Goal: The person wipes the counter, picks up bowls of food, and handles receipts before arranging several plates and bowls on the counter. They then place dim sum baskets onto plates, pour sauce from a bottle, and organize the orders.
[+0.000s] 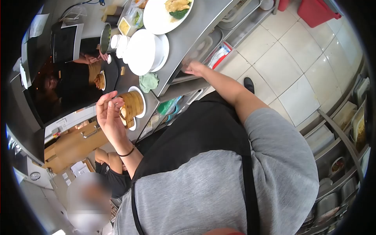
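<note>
My left hand (110, 113) is raised beside a round bamboo steamer (134, 102). Its fingers are curled with the thumb against them; whatever is between them, if anything, is too small to make out. The steamer stands on a white plate (141, 97) at the counter's end, with something pale showing at its near side. My right hand (194, 68) reaches down to the shelf (179, 75) under the counter, near some clear containers (203, 46). Its fingertips are blurred and partly hidden there.
On the counter are a green cloth (149, 82), stacked white plates (143, 53) and a plate of food (172, 11). A person (88, 66) is across the pass-through; another (111, 168) is at lower left. A red bin (316, 13) stands on the tiled floor.
</note>
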The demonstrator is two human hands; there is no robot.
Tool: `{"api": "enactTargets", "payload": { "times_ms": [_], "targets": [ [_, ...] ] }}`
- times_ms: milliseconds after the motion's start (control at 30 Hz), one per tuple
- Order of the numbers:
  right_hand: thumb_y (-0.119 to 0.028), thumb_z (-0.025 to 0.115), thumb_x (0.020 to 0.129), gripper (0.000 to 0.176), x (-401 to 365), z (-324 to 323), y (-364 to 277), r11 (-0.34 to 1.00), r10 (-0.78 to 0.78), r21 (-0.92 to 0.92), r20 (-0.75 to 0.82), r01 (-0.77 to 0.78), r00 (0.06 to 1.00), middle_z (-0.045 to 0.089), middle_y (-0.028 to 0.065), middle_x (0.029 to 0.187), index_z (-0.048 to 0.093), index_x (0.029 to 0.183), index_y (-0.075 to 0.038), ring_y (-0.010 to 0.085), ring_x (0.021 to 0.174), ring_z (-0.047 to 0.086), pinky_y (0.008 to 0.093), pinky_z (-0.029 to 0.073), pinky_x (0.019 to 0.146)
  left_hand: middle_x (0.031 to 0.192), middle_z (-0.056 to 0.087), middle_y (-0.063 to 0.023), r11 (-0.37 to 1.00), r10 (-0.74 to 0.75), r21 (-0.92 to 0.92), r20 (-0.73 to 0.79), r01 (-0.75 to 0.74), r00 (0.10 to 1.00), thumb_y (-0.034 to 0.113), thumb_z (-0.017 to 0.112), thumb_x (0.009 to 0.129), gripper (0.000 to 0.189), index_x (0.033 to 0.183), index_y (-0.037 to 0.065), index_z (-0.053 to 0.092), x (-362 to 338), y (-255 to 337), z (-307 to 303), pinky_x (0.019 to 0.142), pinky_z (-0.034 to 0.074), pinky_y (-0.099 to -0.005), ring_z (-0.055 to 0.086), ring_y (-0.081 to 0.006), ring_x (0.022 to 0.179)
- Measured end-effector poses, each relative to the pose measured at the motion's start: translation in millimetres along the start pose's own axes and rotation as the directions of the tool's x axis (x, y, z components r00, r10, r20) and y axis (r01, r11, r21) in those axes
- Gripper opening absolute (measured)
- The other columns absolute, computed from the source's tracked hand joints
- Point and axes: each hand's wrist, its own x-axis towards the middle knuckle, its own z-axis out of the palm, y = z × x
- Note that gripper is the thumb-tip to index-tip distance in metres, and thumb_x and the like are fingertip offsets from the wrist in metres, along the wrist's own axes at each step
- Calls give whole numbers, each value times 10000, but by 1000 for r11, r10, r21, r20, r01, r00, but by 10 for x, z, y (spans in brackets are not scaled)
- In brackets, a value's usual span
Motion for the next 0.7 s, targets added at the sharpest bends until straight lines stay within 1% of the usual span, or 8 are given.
{"api": "enactTargets", "payload": {
  "times_ms": [133, 267, 367, 433, 500, 567, 633, 700],
  "targets": [
    [49, 516, 723, 384, 21, -87, 112, 1000, 6, 10, 28, -6, 1000, 556, 18, 993, 511, 1078, -97, 144, 958, 522, 285, 408, 840, 979, 564, -166, 999, 1, 35, -18, -1, 1000, 53, 461, 863, 185, 1024, -32, 495, -181, 62, -25, 744, 464, -288, 577, -176, 801],
    [16, 549, 728, 377, 125, -101, 217, 1000, 14, -10, 46, -14, 999, 551, 26, 1039, 503, 1085, -97, 144, 967, 520, 301, 405, 830, 977, 566, -164, 1000, 14, 10, -28, -14, 1000, 49, 459, 864, 178, 1013, -36, 503, -312, 72, -136, 743, 464, -287, 579, -179, 799],
    [-14, 606, 703, 406, -109, 132, 111, 989, 44, -139, -7, -44, 999, 555, 32, 1033, 494, 1086, -91, 144, 960, 519, 321, 403, 816, 975, 568, -162, 1000, 21, 21, -10, -21, 1000, 51, 453, 868, 173, 1003, -39, 511, -380, 98, -177, 743, 464, -287, 579, -183, 800],
    [-30, 665, 662, 473, -231, 289, 45, 956, -15, -290, -199, -44, 980, 560, 37, 989, 481, 1094, -88, 156, 928, 530, 352, 396, 818, 972, 569, -163, 998, 31, 61, -15, -30, 999, 53, 447, 871, 168, 994, -39, 516, -404, 103, -212, 749, 463, -287, 579, -186, 802],
    [-35, 698, 634, 511, -125, 275, 97, 949, -2, -313, -144, -44, 990, 560, 40, 964, 476, 1092, -83, 154, 865, 544, 317, 429, 751, 963, 573, -159, 996, 57, 79, -72, -51, 996, 56, 450, 873, 165, 988, -39, 521, -414, 113, -263, 745, 468, -285, 581, -184, 800],
    [-27, 701, 636, 497, -113, 296, 116, 943, -152, -313, -112, 110, 982, 571, 36, 908, 478, 1078, -70, 139, 774, 554, 268, 451, 659, 939, 582, -151, 994, 62, 94, -139, -49, 988, 58, 458, 872, 160, 978, -40, 527, -418, 143, -393, 738, 473, -281, 584, -180, 794],
    [-17, 700, 636, 510, 56, 149, 112, 912, -28, -410, -104, -17, 994, 571, 33, 820, 467, 1088, -59, 121, 671, 543, 240, 447, 558, 920, 598, -132, 989, 95, 134, -226, -66, 970, 77, 480, 868, 150, 954, -28, 545, -412, 168, -625, 721, 473, -260, 588, -151, 770],
    [4, 682, 648, 420, -67, 155, 39, 825, -107, -565, -157, -1, 982, 560, 43, 718, 500, 1024, -33, 112, 581, 526, 244, 431, 497, 924, 602, -121, 980, 142, 178, -335, -86, 932, 94, 494, 865, 152, 950, -17, 554, -404, 156, -951, 700, 471, -243, 589, -137, 759]
  ]
}}
